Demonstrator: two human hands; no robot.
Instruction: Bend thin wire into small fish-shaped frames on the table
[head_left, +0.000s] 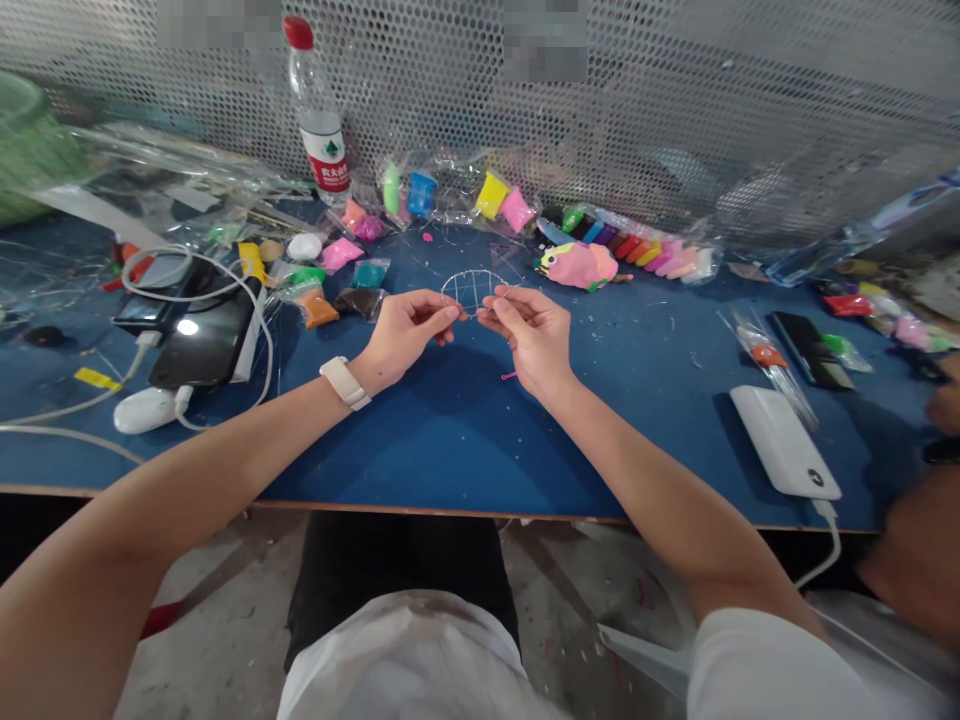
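- Left grip point(397, 338) pinches one end of a curved wire frame point(472, 273).
- Right grip point(541, 335) pinches the other, seemingly to steady the thin wire between them, over the blue counter point(450, 430).
- Beyond the right grip: pink figure point(581, 266).

Open strip of blue worktop point(442, 440) along the near edge, between the forearms; only crumbs and a small pink bit point(509, 376) there. Second open stretch right of the right hand point(517, 320), as far as the white power bank point(784, 440) and dark phone point(810, 350). Left side blocked: cable point(271, 350) looped over phones, clay packets point(315, 303) close by. Far side walled by bottle point(322, 130), clay bags, pink clay figure point(581, 265), mesh panel point(450, 80) behind.
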